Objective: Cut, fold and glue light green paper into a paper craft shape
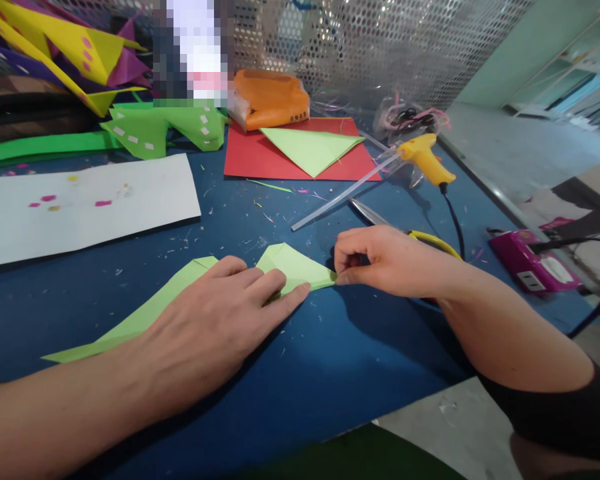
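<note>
Left hand [215, 327] presses flat on green paper [295, 267] while right hand [385, 260] pinches its right edge.

The left hand [215, 327] lies flat over the middle of the green paper [293, 267], so the folds under it cannot be seen. The paper's right tip is hidden inside the pinching right hand [380, 260], which also covers part of the scissors [373, 215]. The pixelated block [193, 50] is unreadable. The left edge cuts the white sheet [80, 203].

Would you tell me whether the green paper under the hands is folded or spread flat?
Folded: the green paper shows a flap and creases; the left hand presses it, the right hand pinches its tip.
</note>
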`<control>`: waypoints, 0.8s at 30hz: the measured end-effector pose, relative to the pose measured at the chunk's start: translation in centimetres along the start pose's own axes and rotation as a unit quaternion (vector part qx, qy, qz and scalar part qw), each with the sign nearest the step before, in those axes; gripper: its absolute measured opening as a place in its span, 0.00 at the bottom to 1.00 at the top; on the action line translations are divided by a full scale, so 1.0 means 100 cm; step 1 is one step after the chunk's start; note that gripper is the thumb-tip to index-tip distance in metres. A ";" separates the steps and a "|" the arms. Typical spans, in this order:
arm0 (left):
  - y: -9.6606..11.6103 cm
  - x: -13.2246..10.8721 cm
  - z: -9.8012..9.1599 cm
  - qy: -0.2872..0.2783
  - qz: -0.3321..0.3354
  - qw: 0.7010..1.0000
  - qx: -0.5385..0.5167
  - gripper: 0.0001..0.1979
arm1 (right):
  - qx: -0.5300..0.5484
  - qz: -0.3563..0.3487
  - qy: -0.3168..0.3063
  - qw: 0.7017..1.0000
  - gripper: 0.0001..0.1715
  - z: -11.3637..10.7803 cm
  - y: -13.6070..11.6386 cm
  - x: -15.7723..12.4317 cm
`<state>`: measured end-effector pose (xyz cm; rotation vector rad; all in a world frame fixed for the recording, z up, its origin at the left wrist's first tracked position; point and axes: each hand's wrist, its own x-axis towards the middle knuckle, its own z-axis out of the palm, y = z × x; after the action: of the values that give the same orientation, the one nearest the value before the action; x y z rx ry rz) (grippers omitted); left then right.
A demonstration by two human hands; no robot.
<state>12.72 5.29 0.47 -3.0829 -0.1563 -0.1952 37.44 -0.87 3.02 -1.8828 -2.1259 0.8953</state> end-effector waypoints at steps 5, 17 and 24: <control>0.000 -0.001 0.000 -0.009 0.001 1.000 0.001 0.26 | -0.066 0.027 0.014 0.997 0.06 0.002 -0.004 0.002; -0.001 0.001 -0.001 -0.013 0.008 1.000 -0.014 0.28 | 0.047 -0.052 0.207 0.976 0.06 0.015 0.008 -0.016; 0.000 0.001 0.000 -0.009 0.004 1.000 -0.019 0.26 | -0.190 -0.186 0.214 0.940 0.19 0.044 -0.004 -0.045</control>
<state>12.78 5.32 0.46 -3.1228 -0.1414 -0.1735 35.75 -6.55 0.85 -1.5380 -2.3524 -0.0105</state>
